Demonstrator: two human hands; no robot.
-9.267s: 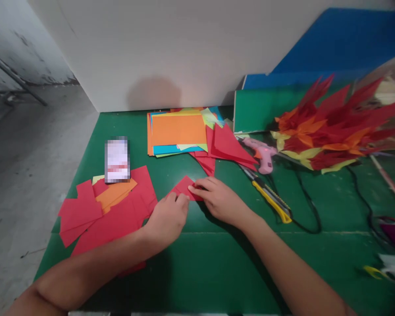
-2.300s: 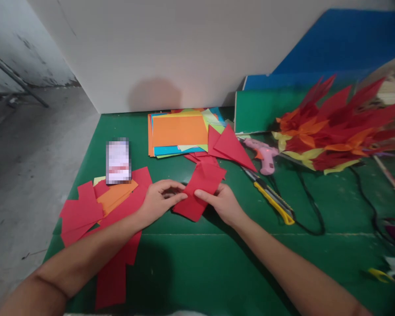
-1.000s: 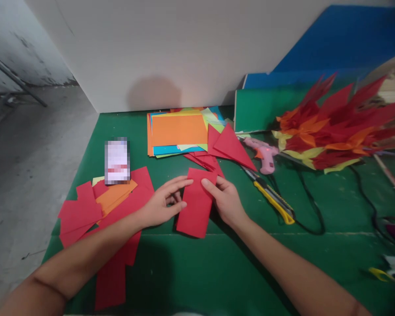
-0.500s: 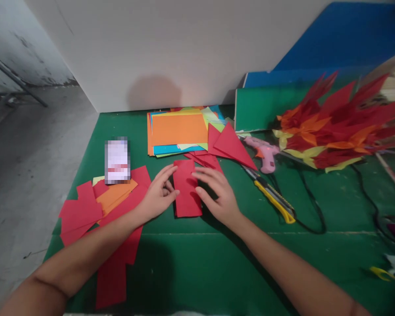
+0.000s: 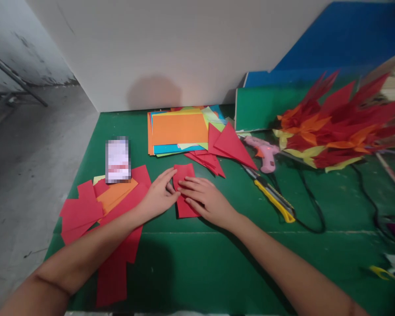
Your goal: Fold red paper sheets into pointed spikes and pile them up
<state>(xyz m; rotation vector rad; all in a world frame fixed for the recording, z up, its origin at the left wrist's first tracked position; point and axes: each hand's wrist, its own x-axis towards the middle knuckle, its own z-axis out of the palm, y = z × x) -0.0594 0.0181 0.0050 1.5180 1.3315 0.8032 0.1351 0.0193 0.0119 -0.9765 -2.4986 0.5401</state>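
Along the left edge of the red paper rectangle (image 5: pixel 187 212), the thumb and fingers of the left hand (image 5: pixel 158 194) are set apart, with nothing clenched. The paper is laid flat between the hands on the green surface (image 5: pixel 200 272), its short sides at the near and far ends. Across its middle and right side the right hand (image 5: pixel 211 200) is spread, fingers loose and parted. Very little weight is to be expected; the paper is judged crisp but thin, easily creased, and liable to be slid unless pressed. It is best held by its long edges or pinned with the fingertips, so that no stray bends are made.

At the left, the loose red sheets (image 5: pixel 80 210) are partly covered by the left forearm (image 5: pixel 95 245), and the screen of the phone (image 5: pixel 117 158) is masked by pixels. The rectangle's right edge is mostly hidden, so its layers cannot be counted. Farther right, the flame-like paper bundle (image 5: pixel 342 103) is cut off, and the yellow-looped item (image 5: pixel 380 273) is too blurred to be identified.
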